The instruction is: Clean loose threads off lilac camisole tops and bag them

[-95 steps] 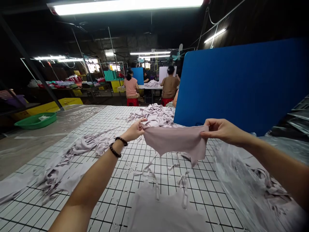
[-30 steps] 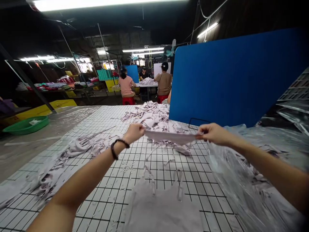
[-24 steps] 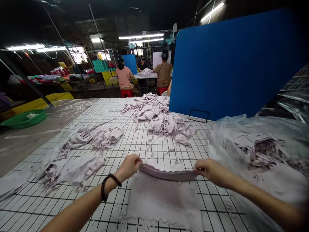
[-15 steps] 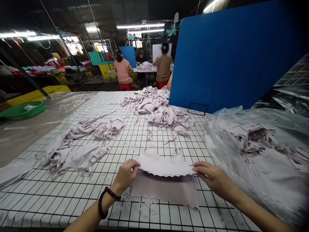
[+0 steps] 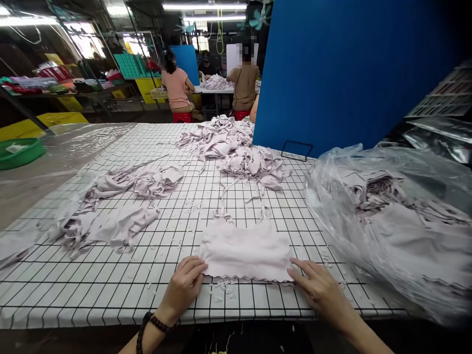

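Observation:
A pale pinkish garment (image 5: 245,250) with two thin straps lies flat on the grid-patterned tabletop (image 5: 184,295), its wavy hem toward me. My left hand (image 5: 184,282) pinches the lower left corner of the garment, thumb and fingers together. At the lower right corner, my right hand (image 5: 315,285) touches the side edge with thumb and forefinger apart. Small cloth scraps (image 5: 223,287) are scattered below the hem and around the garment.
Loose garments are heaped at the left (image 5: 121,196) and far middle (image 5: 228,142). A clear plastic bag of garments (image 5: 405,211) stands at the right, below a large blue board (image 5: 342,73). A green basin (image 5: 22,152) is far left. People sit at another table beyond.
The garment's raised front layer has come down over the layer beneath. Both hands have lowered with its corners toward the near table edge, and the camera view has tilted down.

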A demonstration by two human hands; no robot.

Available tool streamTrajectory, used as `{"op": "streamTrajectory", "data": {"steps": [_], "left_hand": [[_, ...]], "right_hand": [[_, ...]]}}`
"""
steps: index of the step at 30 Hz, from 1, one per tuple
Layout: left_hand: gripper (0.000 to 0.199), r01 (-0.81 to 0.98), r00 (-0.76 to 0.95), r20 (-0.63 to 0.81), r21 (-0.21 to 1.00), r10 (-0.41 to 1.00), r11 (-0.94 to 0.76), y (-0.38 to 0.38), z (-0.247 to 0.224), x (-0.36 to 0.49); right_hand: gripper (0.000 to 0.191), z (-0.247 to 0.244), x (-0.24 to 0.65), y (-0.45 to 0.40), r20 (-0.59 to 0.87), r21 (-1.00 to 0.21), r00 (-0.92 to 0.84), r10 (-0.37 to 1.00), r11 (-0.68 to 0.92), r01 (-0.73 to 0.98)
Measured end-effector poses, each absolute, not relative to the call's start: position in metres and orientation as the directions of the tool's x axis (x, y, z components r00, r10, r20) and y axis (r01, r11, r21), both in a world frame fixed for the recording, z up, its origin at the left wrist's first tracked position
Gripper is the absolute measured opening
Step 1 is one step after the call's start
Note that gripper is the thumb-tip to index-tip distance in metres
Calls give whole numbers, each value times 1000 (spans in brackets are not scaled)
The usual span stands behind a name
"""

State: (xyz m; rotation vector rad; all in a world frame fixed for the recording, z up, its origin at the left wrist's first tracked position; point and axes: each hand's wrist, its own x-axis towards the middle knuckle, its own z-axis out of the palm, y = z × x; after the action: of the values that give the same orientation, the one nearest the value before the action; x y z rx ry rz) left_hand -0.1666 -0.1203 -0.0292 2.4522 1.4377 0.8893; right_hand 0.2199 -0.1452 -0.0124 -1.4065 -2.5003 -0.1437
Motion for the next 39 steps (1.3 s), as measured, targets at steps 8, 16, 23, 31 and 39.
{"op": "streamTrajectory", "data": {"steps": [8, 16, 23, 31, 39], "left_hand": [[34, 805, 379, 234, 394, 895, -443, -115, 6, -160], [33, 318, 598, -65, 934, 799, -163, -67, 28, -25], [55, -123, 606, -447, 765, 658, 632, -19, -16, 32], [60, -204, 601, -504, 653, 620, 729, -15, -22, 27], [57, -223, 590, -504, 649, 631, 727, -15, -23, 29]], "right_hand": [[25, 19, 214, -129, 91, -316, -409, 908, 416, 853], [24, 31, 192, 33, -63, -562, -12, 998, -26, 827], [15, 0, 158, 115, -304, -690, 194, 933, -356, 630], [12, -7, 192, 141, -510, -842, 46, 859, -509, 177], [13, 5, 203, 147, -395, -917, -9, 919, -395, -55]]}}
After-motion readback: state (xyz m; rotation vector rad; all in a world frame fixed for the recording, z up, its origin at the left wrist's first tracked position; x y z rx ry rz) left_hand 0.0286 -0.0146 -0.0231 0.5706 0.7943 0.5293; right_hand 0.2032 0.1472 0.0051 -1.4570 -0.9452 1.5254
